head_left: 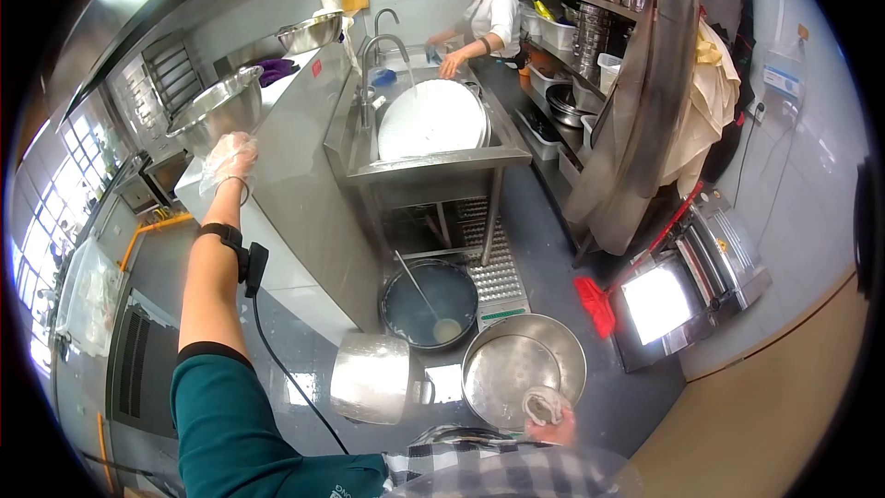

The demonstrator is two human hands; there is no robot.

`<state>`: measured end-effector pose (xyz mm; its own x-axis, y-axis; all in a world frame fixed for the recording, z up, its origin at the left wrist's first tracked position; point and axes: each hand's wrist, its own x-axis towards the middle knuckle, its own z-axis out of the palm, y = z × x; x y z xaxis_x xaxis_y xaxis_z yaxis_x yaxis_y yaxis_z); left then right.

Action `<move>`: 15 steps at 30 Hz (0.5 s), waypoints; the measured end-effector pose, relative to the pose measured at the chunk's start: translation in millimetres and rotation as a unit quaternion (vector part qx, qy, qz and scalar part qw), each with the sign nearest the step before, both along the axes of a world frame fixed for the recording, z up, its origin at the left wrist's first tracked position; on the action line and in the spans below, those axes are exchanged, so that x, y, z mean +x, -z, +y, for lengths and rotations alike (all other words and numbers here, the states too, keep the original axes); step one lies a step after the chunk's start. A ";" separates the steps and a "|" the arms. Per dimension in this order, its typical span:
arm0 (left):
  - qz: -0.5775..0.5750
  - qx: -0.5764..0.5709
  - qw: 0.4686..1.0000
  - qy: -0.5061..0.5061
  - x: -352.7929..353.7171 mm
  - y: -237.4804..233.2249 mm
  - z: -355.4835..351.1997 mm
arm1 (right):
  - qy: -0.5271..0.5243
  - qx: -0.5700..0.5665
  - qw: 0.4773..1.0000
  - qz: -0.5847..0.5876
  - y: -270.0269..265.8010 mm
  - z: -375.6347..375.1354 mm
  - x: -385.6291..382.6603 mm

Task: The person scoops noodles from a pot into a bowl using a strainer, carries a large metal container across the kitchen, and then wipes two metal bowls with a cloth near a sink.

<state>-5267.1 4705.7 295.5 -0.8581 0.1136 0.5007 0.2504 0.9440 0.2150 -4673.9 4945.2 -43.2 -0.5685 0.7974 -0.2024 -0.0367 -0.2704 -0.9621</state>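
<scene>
My left hand (230, 159), in a clear plastic glove, is stretched far forward with its fingers closed on the near edge of a stainless steel mixing bowl (219, 111). That bowl is tilted at the end of the counter. Low at the front, my right hand (556, 428) grips a folded, off-white cloth (544, 404) at the near rim of a large, wide steel pot (512, 367) on the floor. Part of the right hand is hidden by the cloth and my checked apron.
A steel pot (371, 378) lies on its side near a black tub (406, 309) of water with a ladle. A co-worker (498, 14) stands by the sink (433, 164), where a big white round thing (431, 124) rests. A red broom (595, 306) and shelves stand right.
</scene>
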 end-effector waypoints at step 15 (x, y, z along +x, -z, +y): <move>0.008 -0.002 1.000 -0.003 -2.2 1.1 -0.9 | 0.069 -0.080 0.994 -0.007 -22.3 -4.4 -10.7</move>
<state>-5269.4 4704.7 294.4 -0.8506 0.1098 0.5143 0.2474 0.9465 0.2072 -4684.7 4940.8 -20.9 -0.4518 0.8252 -0.3390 -0.0720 -0.4125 -0.9081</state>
